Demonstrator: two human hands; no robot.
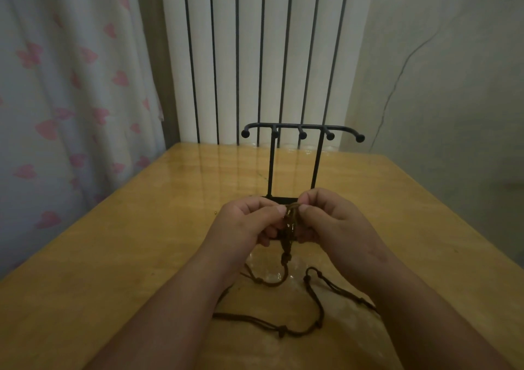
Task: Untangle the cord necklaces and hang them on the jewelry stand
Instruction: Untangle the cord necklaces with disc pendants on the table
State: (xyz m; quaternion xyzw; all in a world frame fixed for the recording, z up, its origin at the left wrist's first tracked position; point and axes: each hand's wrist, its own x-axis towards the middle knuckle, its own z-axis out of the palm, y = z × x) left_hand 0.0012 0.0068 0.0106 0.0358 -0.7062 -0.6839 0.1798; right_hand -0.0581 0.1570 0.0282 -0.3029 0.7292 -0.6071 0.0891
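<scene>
left hand (249,223): just below frame center, thumb and fingers curled in, pinching the knotted bunch of the cord necklaces (285,258)
right hand (331,216): right next to it, pinching the same bunch from the other side, thumbs almost touching
cord necklaces: brown; the tangle is held up between both hands, and loose loops trail onto the surface in the lower middle of the frame, between the forearms
jewelry stand (302,135): black, upright, straight behind the hands, which partly hide its base
surface (136,242): glossy yellow wood with lots of open room either side of the hands; left edge runs diagonally, far edge sits just behind the stand
around: white radiator (255,58) top center, heart-print curtain (71,86) on the left, plain wall (453,100) on the right
</scene>
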